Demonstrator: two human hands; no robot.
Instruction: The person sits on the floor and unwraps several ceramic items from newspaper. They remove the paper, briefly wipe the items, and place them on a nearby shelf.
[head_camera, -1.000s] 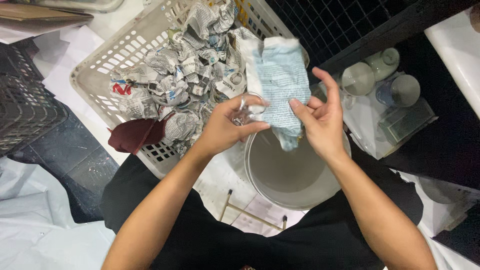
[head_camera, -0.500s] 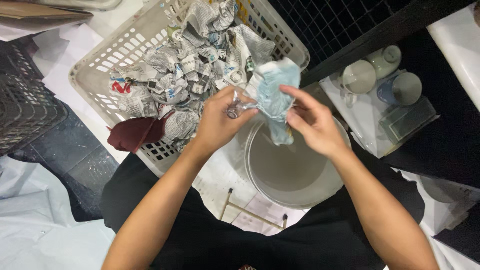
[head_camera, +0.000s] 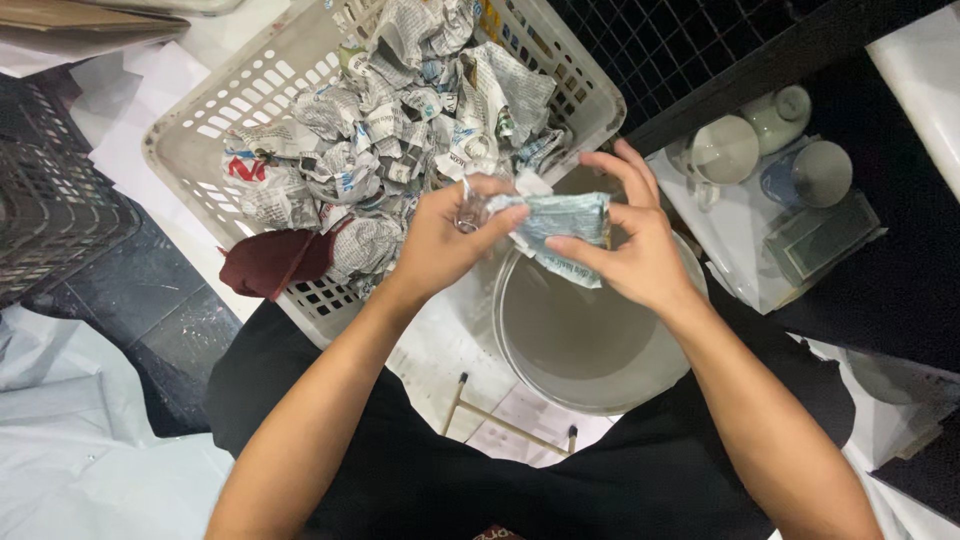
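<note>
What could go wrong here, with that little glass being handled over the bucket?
The left hand pinches the small glass by its end only; it might slip into the bucket below and crack. The right hand presses newspaper against it, and too hard a squeeze could break thin glass. Cups sit close by the right elbow's path and could be knocked.
</note>
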